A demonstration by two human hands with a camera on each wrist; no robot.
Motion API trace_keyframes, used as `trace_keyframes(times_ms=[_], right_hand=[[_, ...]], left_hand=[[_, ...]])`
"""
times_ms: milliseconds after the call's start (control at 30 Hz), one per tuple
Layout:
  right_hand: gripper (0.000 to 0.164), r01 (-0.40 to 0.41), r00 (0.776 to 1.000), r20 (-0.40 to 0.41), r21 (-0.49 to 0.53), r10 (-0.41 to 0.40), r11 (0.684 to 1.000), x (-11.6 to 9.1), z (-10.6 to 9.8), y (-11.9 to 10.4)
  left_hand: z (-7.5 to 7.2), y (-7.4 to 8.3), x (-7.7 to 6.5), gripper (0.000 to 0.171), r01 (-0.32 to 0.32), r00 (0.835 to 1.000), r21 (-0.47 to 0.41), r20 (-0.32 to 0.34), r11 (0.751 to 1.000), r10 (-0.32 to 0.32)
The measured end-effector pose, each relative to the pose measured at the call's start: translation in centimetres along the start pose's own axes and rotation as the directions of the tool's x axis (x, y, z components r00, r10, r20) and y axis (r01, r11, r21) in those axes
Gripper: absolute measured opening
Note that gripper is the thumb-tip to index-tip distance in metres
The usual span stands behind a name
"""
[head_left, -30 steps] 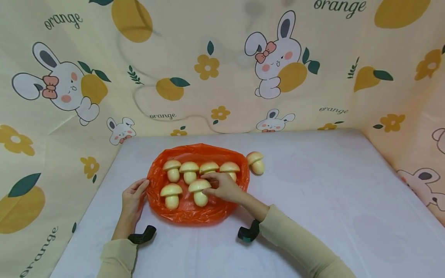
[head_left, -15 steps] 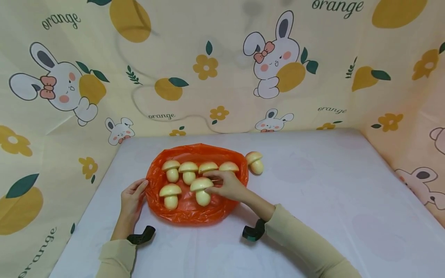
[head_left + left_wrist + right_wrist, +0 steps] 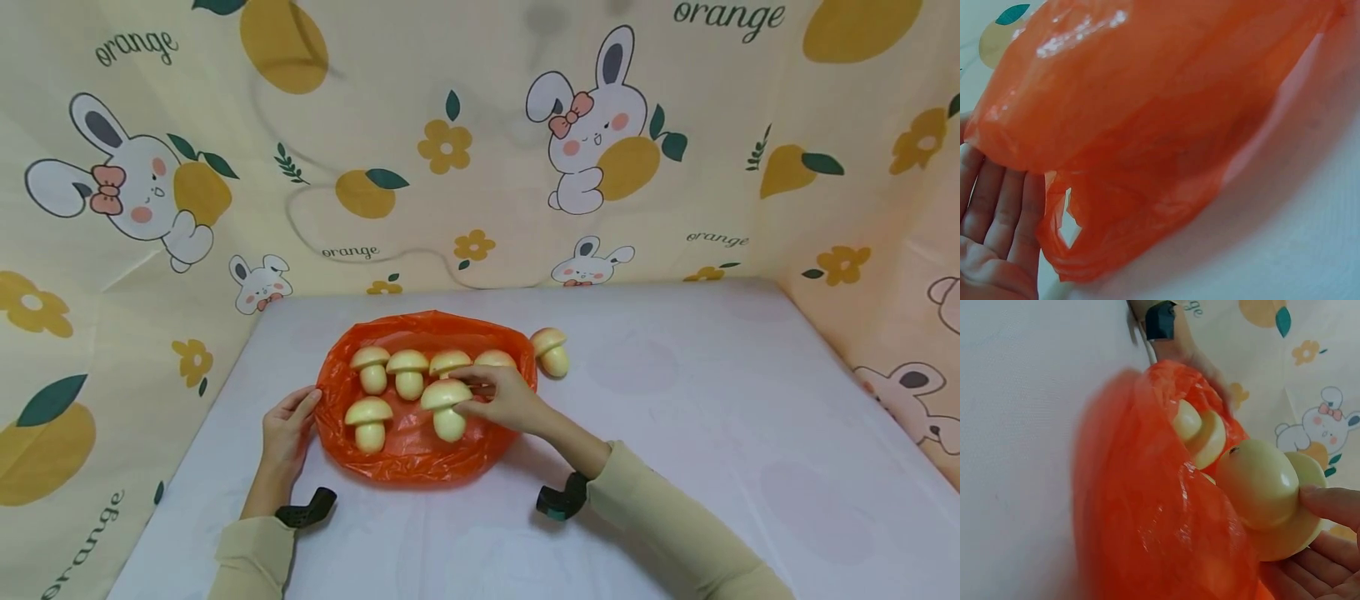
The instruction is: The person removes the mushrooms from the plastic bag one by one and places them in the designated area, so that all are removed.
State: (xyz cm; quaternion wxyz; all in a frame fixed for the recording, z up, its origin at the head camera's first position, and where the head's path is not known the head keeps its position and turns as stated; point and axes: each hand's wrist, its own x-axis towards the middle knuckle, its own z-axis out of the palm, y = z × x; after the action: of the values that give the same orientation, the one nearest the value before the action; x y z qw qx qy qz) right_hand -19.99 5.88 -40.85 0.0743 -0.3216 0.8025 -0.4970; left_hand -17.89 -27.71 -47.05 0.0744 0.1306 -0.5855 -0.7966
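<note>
My right hand [image 3: 513, 402] pinches a pale yellow toy mushroom [image 3: 448, 421] between thumb and fingers, over the front middle of an open red-orange plastic bag [image 3: 416, 472]. In the right wrist view the held mushroom [image 3: 1260, 484] shows its rounded stem, with the thumb against it and fingers under the cap. At the bag's left rim, my left hand [image 3: 287, 429] pinches the plastic; the left wrist view shows its fingers beside the bag [image 3: 1147, 131]. Several similar mushrooms lie inside, one at front left [image 3: 369, 425] and a back row partly covered by my right hand.
One more mushroom [image 3: 552, 352] lies on the white tablecloth [image 3: 660, 400], just right of the bag. Behind the table hangs a cloth backdrop [image 3: 495, 150] printed with rabbits and oranges. Dark wrist mounts [image 3: 562, 498] sit on both wrists.
My right hand has moved slightly to the right, carrying the mushroom with it. My left hand stays at the bag's rim.
</note>
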Motion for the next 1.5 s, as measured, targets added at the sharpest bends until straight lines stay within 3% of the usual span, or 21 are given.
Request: trace_keyframes(times_ms=[200,367,600,800,1067,1300,1500], right_hand=[[0.044,-0.051,0.998,-0.023,0.047,0.052,0.998,-0.4,-0.8,0.0],[0.043,-0.029,0.999,-0.011,0.109,0.031,0.994,-0.7,-1.2,0.2],[0.044,0.025,1.000,-0.018,0.054,-0.024,0.998,-1.5,-2.1,-0.1],[0.044,0.025,0.999,-0.038,0.030,-0.024,0.999,-2.1,-2.8,0.0],[0.045,-0.025,0.999,-0.036,0.012,0.025,1.000,-2.7,-3.4,0.3],[0.042,0.023,0.997,-0.075,-0.014,-0.024,1.000,-3.3,-4.2,0.3],[0.045,-0.005,0.996,-0.085,0.007,0.006,1.000,-3.7,-5.1,0.3]], left_hand=[[0.1,-0.1,0.0,0.017,-0.001,1.000,0.001,-0.001,1.000,0.001],[0.1,0.0,-0.1,0.017,-0.002,1.000,0.002,-0.008,1.000,0.002],[0.0,0.0,-0.1,0.016,0.001,1.000,0.007,-0.006,1.000,-0.001],[0.1,0.0,-0.1,0.014,-0.004,1.000,0.037,-0.002,0.999,0.004],[0.2,0.0,-0.2,0.018,-0.009,1.000,0.005,-0.006,1.000,0.009],[0.0,-0.2,0.0,0.022,-0.023,1.000,-0.006,-0.008,1.000,0.023],[0.0,-0.1,0.0,0.021,-0.021,1.000,-0.012,-0.008,1.000,0.021]])
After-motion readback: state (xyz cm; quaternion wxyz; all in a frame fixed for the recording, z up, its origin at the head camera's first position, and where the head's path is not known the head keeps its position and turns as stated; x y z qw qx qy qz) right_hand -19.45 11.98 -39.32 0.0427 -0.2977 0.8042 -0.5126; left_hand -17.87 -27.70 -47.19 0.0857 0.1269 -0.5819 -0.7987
